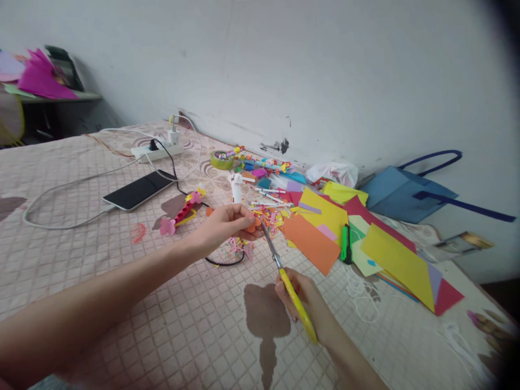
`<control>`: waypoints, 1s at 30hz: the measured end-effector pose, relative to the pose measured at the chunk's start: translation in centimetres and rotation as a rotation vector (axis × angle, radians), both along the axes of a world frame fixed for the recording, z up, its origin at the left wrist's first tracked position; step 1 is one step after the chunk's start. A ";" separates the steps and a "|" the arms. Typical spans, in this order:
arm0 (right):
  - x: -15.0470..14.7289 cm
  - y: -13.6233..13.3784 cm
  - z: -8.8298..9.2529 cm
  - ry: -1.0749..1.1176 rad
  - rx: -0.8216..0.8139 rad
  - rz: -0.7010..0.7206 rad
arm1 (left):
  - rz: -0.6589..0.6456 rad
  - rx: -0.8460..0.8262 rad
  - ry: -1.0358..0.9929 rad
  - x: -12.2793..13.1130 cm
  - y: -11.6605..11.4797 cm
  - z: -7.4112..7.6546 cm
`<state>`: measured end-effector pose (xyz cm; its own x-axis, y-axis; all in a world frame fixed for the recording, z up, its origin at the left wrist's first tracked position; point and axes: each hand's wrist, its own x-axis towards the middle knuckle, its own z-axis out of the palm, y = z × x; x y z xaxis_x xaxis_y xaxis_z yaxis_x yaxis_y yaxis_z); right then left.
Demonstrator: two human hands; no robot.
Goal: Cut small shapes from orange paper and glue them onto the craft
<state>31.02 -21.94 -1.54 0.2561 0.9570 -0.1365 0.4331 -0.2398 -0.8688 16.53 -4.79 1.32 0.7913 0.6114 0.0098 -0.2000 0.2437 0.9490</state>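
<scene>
Your left hand (227, 221) pinches one orange cutout (253, 226) at centre, your right hand (312, 300) grips one pair of scissors (291, 290) at five o'clock, and one cutter (345, 245) lies at three.

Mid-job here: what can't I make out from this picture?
All in the head view:
- Orange paper: its full outline is hidden by the left hand.
- Scissors: the tips are too small to tell whether they touch the paper; the right hand hides part of the handles.
- Scraps: too small and heaped to count.
- Lower-right item: blurred near the dark edge.
- Left forearm: cut off by the picture's edge.
</scene>
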 end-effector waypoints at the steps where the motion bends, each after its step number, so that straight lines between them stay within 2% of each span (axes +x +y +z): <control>1: 0.0 0.0 0.1 0.002 -0.006 -0.001 | 0.000 0.003 -0.002 0.0 0.0 -0.1; 14: -0.2 0.1 0.2 0.048 -0.028 -0.024 | 0.028 0.019 0.017 -0.1 0.1 0.2; 25: 0.8 -0.2 -0.9 0.118 -0.018 0.065 | 0.028 0.055 0.071 0.0 -0.4 0.2; 30: 0.9 -0.2 -1.3 0.299 -0.030 0.058 | -0.002 0.133 0.122 0.2 -1.1 -0.3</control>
<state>31.94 -22.17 -2.87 0.1457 0.9631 -0.2262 0.1730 -0.2499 -0.9527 16.76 -5.92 1.03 0.7927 0.6096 -0.0056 -0.0814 0.1150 0.9900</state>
